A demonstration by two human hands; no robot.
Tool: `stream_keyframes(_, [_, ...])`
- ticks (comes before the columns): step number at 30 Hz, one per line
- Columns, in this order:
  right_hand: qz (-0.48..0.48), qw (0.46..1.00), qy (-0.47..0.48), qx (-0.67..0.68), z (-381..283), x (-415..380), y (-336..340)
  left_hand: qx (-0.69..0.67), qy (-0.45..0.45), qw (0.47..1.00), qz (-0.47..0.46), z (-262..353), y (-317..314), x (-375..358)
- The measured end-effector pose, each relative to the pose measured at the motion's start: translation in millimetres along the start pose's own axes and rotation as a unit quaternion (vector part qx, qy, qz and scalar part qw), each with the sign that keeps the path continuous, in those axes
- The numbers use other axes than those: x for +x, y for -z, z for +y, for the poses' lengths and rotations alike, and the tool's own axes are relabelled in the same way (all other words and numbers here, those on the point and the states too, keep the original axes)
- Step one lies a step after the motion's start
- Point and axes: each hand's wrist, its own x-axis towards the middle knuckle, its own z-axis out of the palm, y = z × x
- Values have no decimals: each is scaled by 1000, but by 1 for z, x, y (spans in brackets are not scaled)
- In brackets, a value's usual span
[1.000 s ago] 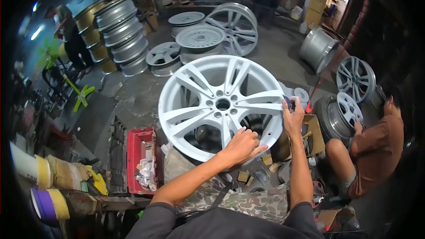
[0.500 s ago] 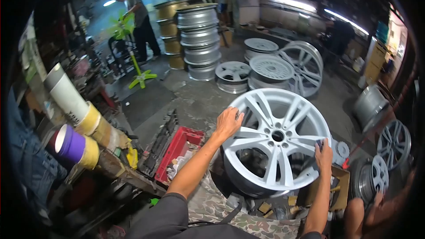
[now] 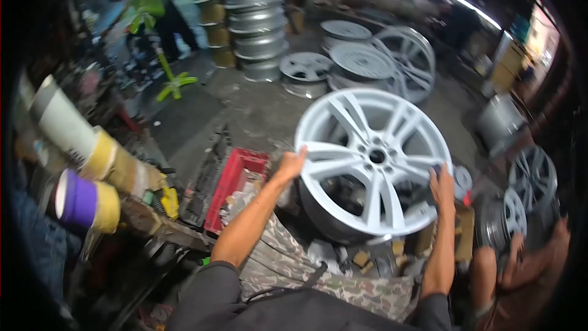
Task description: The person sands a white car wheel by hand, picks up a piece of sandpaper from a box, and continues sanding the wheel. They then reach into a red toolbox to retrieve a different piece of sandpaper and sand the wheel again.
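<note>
A large pale grey alloy wheel rim (image 3: 383,227) with paired spokes is in front of me, its face tilted up towards me. My left hand (image 3: 293,164) grips its left edge, thumb on the face and the other fingers mostly hidden behind the lip. At the right edge, my right hand (image 3: 442,187) is closed on the rim by a spoke end. A small dark bluish patch shows at its fingertips; I cannot make out what it is. The rim's underside and whatever supports it are mostly hidden.
A red toolbox (image 3: 223,199) lies left of the rim. Taped tubes (image 3: 70,122) and a purple-and-yellow roll (image 3: 86,202) stand farther left. Stacked rims (image 3: 260,37) rise behind, with more rims (image 3: 361,61) on the floor. Another person's leg (image 3: 484,276) is close at right.
My left hand has moved from the rim's upper left, down to its left edge. My right hand stays at the right edge. The view has shifted, and the person at the back bends lower.
</note>
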Motion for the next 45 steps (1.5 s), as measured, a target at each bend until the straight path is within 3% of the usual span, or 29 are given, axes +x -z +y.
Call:
stream_keyframes(3, [2, 999, -34, 12, -24, -6, 9, 53, -34, 997, 51, 2, -1, 14])
stream_keyframes(5, [15, 998, -63, -5, -33, -20, 7, -16, -49, 998, 48, -16, -9, 53])
stream_keyframes(6, [19, 996, -82, -13, -41, -28, 7, -53, -18, 998, 38, 14, -2, 44])
stream_keyframes(9, [44, 991, -122, -22, -70, -47, 8, -136, -41, 990, 3, 14, -7, 91])
stream_keyframes(11, [104, 989, -104, -4, -74, -51, 5, -70, -59, 996, 20, 31, 0, 86])
stream_keyframes(13, [103, 984, -141, -24, -67, -53, 7, 43, -86, 994, 44, 28, 5, 94])
stream_keyframes(14, [174, 971, -138, 87, -63, -56, 9, 129, -143, 976, 99, 27, 9, 89])
stream_keyframes(15, [244, 941, -130, 194, -59, -61, 13, 123, -178, 962, 166, 31, 9, 81])
stream_keyframes(17, [332, 896, -183, 233, -47, -87, 25, 90, -270, 913, 294, 58, 12, 49])
stream_keyframes(19, [346, 866, -272, 238, -23, -131, 36, 79, -301, 899, 308, 88, 16, 21])
stream_keyframes(21, [341, 870, -312, 170, -4, -185, 39, -17, -371, 877, 306, 117, 12, -7])
stream_keyframes(23, [345, 876, -332, 61, 75, -261, -12, -35, -424, 862, 277, 156, 9, -37])
stream_keyframes(25, [311, 862, -392, 79, 68, -282, -23, -51, -471, 843, 254, 182, -3, -59])
stream_keyframes(27, [280, 847, -441, 98, 49, -278, -24, -70, -528, 839, 108, 212, -28, -71])
stream_keyframes(29, [245, 894, -359, 107, 5, -257, -6, -4, -506, 862, -31, 230, -70, -79])
stream_keyframes(31, [228, 892, -370, 127, -3, -258, -13, 15, -524, 841, -137, 235, -129, -77])
stream_keyframes(32, [205, 889, -384, 145, -4, -262, -15, 23, -479, 847, -232, 236, -155, -75])
stream_keyframes(34, [191, 901, -367, 134, 5, -270, -26, 104, -504, 811, -279, 239, -200, -71])
stream_keyframes(37, [174, 917, -340, 116, 13, -274, -30, 139, -527, 802, -243, 221, -269, -49])
stream_keyframes(40, [163, 919, -332, 134, 11, -269, -29, 190, -492, 818, -230, 196, -314, -34])
stream_keyframes(42, [156, 918, -334, 149, 4, -264, -27, 229, -411, 851, -233, 186, -318, -49])
stream_keyframes(45, [122, 917, -326, 193, -6, -250, -24, 222, -395, 859, -239, 184, -320, -46])
